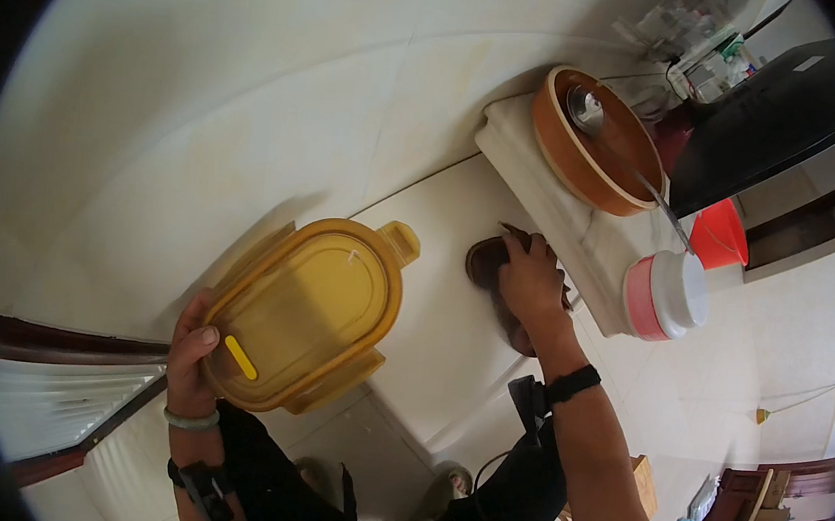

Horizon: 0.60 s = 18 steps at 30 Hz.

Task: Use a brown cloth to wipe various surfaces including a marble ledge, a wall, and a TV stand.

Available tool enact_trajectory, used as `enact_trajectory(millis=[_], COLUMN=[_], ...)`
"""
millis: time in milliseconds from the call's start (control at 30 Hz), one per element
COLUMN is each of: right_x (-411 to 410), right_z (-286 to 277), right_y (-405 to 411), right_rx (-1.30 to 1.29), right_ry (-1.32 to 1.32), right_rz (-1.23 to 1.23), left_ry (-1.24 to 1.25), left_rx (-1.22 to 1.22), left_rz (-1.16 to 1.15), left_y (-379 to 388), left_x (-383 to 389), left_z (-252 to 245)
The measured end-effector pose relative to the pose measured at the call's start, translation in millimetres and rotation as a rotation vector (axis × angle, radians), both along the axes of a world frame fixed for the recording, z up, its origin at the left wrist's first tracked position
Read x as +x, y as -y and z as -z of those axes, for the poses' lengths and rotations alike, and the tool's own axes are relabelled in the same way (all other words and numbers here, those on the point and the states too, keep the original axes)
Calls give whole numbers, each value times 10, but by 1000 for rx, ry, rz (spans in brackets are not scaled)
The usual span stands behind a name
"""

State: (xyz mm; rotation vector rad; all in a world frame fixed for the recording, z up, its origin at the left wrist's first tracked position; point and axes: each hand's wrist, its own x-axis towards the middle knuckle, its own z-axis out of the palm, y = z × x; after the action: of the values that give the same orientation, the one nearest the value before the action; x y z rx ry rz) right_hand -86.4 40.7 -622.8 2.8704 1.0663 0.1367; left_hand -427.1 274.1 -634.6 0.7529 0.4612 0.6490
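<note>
My left hand (194, 352) grips the near end of an oval yellow translucent plastic container lid (300, 309) with side flaps, held up and tilted. A small bright yellow tab lies near its lower end. My right hand (532, 279) reaches down to a pair of dark brown shoes (489, 262) on a pale, smooth surface, fingers curled at the shoe's top. The palm side is hidden, so whether it grips the shoe is unclear. What lies under the lid cannot be seen.
Right of the shoes, a pale stone ledge (578, 238) holds a brown basin (570, 162) with a metal ladle (586, 111) and a white jar with a pink band (659, 295). A red bucket (722, 233) stands beyond. A tiled wall (199, 104) rises at the left.
</note>
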Motion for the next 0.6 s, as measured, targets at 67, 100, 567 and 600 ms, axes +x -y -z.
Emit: enact_trajectory(millis=[67, 100, 567, 600], right_x=[-64, -127, -299, -441], right_z=[-54, -41, 175, 186], right_y=[-42, -6, 315, 445], right_rx=[-47, -47, 179, 157], right_ry=[-47, -52, -7, -6], right_rz=[-13, -20, -137, -177], left_ry=[19, 43, 61, 74], left_rx=[21, 40, 26, 16], left_rz=[46, 92, 33, 47], left_y=[-40, -47, 4, -1], left_x=[-10, -20, 43, 52], left_z=[42, 63, 37, 52])
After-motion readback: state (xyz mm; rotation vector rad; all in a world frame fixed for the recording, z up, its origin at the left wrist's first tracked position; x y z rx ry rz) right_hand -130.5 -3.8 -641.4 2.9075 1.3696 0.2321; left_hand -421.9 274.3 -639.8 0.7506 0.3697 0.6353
